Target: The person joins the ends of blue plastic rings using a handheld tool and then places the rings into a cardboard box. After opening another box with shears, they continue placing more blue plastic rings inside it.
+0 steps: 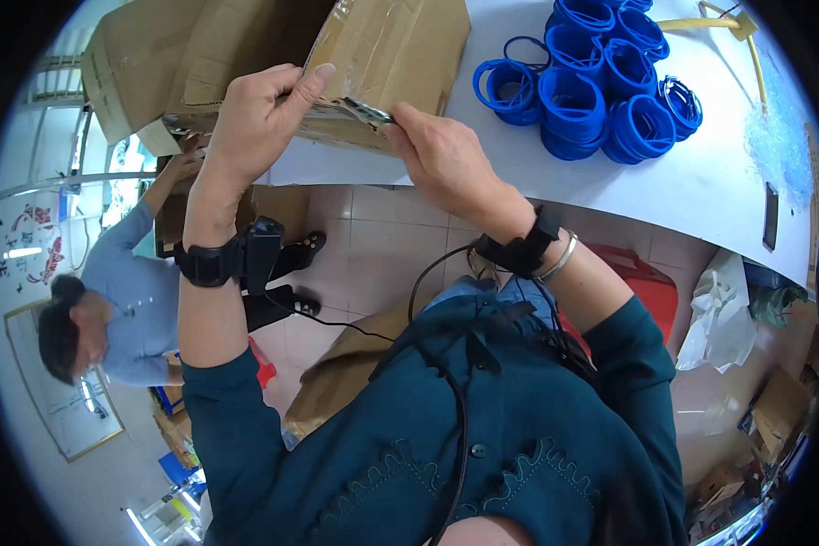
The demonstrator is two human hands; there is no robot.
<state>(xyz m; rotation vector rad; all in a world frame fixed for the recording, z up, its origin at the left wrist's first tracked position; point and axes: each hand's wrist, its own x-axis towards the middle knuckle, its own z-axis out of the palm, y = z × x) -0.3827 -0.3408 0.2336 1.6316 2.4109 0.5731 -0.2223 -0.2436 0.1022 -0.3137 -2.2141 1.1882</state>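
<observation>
An open cardboard box (400,55) with strips of clear tape on it stands at the table's near edge. My left hand (262,118) is closed on the rim of the box, thumb on top and fingers curled over the edge. My right hand (446,155) pinches a thin, shiny strip (366,112) lying along the box's near edge. Whether that strip is loose tape or a slim tool, I cannot tell. Its end is hidden by my fingers.
Stacks of blue ring-shaped coils (573,100) stand on the white table (519,173), right of the box. A yellow cable (701,25) lies behind them. At the left, another person (132,300) reaches toward the box. A red stool (637,291) stands below the table.
</observation>
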